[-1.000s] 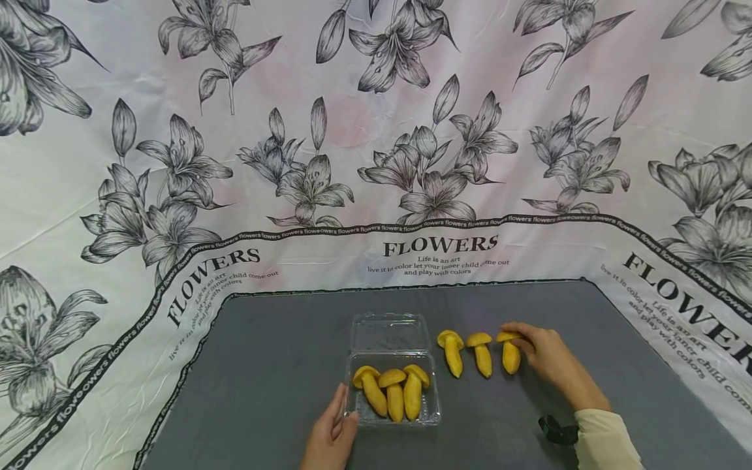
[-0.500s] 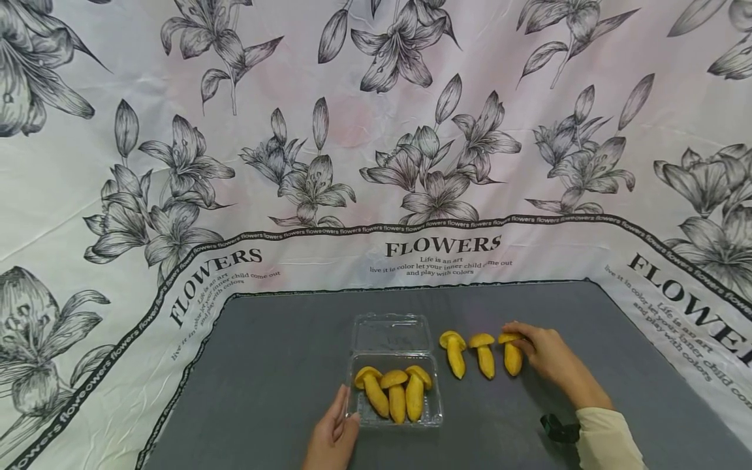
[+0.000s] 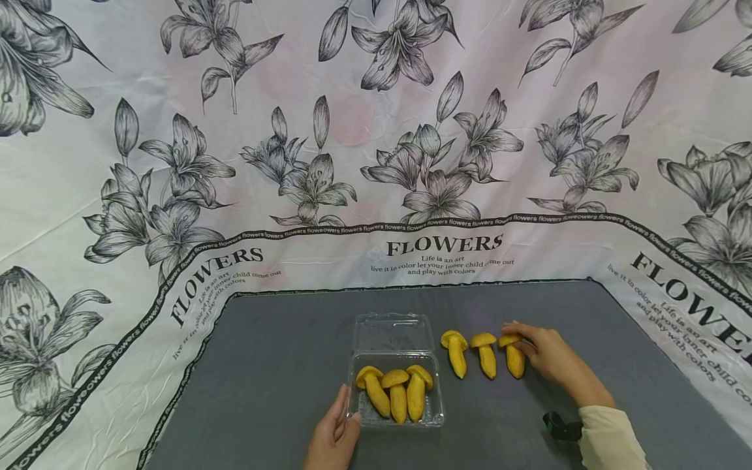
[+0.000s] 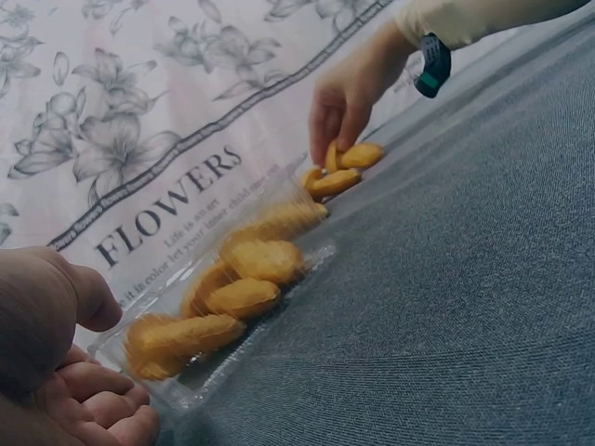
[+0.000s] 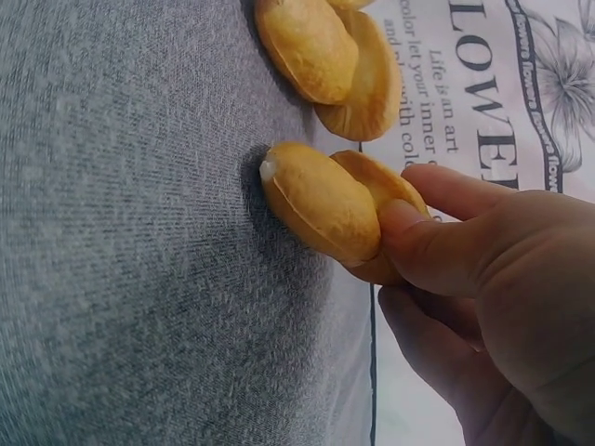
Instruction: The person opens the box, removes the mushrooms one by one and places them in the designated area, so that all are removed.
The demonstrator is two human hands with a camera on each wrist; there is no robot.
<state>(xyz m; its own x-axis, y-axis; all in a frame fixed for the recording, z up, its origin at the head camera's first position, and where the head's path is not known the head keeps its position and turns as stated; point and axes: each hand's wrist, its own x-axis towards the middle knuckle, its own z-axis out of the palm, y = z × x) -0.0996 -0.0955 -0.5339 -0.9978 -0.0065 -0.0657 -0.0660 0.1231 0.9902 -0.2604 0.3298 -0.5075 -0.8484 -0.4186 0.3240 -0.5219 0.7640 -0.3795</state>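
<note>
Towards the table's (image 3: 264, 365) right edge, my right hand (image 3: 549, 356) pinches a yellow mushroom (image 3: 516, 362); held cap-only, it could swivel. My left hand (image 3: 332, 431) lies relaxed.

The left hand (image 3: 333, 429) curls its fingers (image 4: 104, 407) below a parted thumb (image 4: 91, 299), while the right hand (image 3: 549, 356) pinches between thumb and fingertips (image 5: 428, 181).
</note>
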